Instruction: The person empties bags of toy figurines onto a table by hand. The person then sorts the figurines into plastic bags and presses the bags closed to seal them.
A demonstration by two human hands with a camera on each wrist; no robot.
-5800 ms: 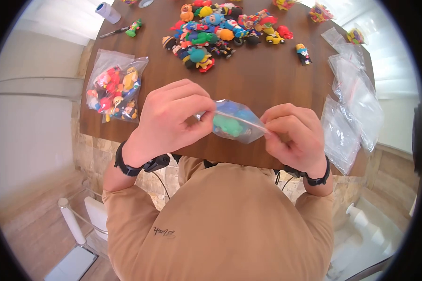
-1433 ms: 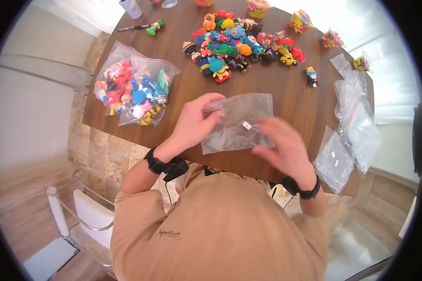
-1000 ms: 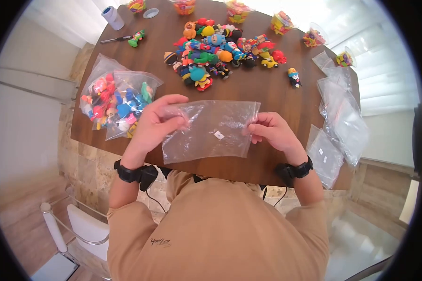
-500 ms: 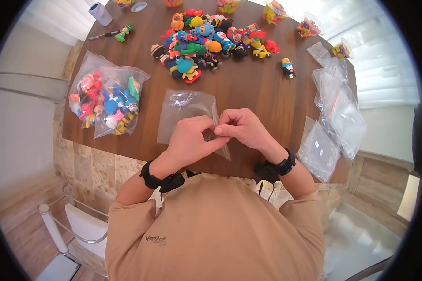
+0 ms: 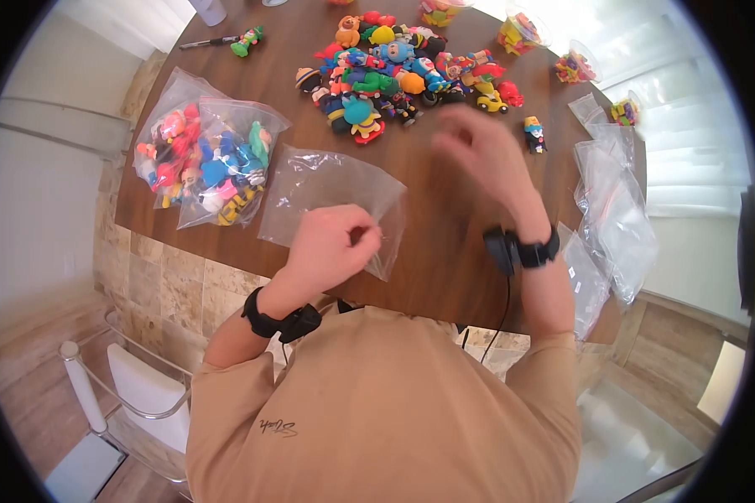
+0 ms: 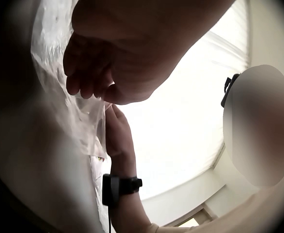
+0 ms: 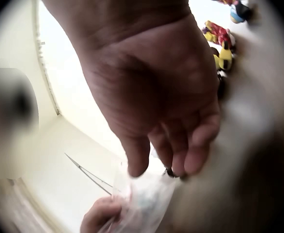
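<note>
Right hand (image 5: 485, 158) now nearer figurines (image 5: 386, 71).

A black pen (image 5: 210, 42) lies near a white container (image 5: 209, 11).

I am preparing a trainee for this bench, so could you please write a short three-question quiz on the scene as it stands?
1. Multiple choice: what does the left hand pinch?
a) the yellow toy car
b) a clear plastic bag
c) the white bottle

2. True or false: the right hand is empty, with its fingers holding nothing.

3. Fill in the blank: the small green toy figure lies on the table at one end of a black ____.

Key: 1: b. 2: true. 3: pen.
</note>
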